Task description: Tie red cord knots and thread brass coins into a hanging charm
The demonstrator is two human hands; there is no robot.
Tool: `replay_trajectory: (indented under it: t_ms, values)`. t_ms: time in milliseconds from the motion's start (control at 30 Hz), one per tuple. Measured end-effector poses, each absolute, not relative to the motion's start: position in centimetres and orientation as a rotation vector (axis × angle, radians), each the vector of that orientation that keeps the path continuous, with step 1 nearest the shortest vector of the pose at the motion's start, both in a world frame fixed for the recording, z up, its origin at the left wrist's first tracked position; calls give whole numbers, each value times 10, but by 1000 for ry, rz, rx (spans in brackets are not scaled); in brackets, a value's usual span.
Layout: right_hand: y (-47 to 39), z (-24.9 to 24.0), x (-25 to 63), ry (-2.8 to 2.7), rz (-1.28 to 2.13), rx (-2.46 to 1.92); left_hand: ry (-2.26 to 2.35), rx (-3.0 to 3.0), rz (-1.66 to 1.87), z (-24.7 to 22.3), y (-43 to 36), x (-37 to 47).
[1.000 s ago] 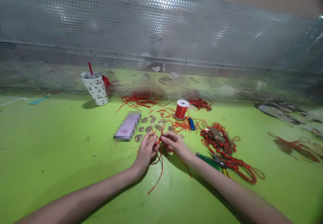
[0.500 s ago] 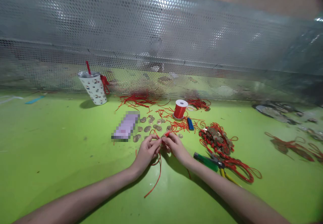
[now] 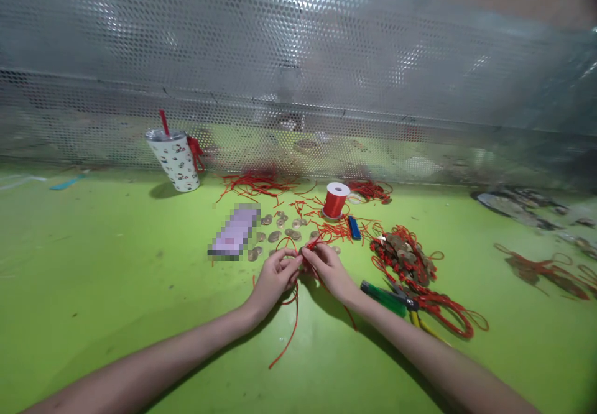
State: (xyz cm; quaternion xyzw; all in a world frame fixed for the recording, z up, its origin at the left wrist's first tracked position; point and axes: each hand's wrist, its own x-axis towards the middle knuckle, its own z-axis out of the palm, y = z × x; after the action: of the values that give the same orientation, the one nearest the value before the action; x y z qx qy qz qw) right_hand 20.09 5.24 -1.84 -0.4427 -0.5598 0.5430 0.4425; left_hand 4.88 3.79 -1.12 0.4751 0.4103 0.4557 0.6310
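Observation:
My left hand [image 3: 278, 275] and my right hand [image 3: 328, 271] meet at the middle of the table, both closed with fingertips pinched together. Between them they grip a red cord [image 3: 295, 324]; one loose end hangs toward me and another loops up above the left fingers. A small coin seems to sit at the fingertips, mostly hidden. Just beyond the hands lie several loose brass-coloured coins [image 3: 274, 237]. Right of my right hand is a heap of coins knotted with red cord [image 3: 405, 255], with scissors [image 3: 410, 304] in front of it.
On the green table [image 3: 140, 265] stand a white patterned tumbler [image 3: 175, 162] and a spool of red cord [image 3: 335, 202]. A blurred purple phone-like object [image 3: 236, 230], a blue lighter-like piece [image 3: 354, 227] and red cord scraps [image 3: 259, 184] lie around. Behind rises a perforated metal panel [image 3: 233, 47].
The view has shifted slightly. Both hands keep their pinch on the cord at nearly the same place, with small finger movement at the right hand.

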Motion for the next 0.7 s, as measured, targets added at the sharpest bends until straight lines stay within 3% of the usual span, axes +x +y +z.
replay_trajectory:
  t_ms: [333, 533, 700]
  values:
    - [48, -16, 201, -1705, 901, -1127, 982, 1145, 1085, -19, 39, 48]
    - [61, -23, 207, -1520, 997, -1198, 988, 1295, 938, -12, 33, 47]
    - [72, -27, 214, -1470, 1095, -1213, 979, 1907, 841, -4, -3, 26]
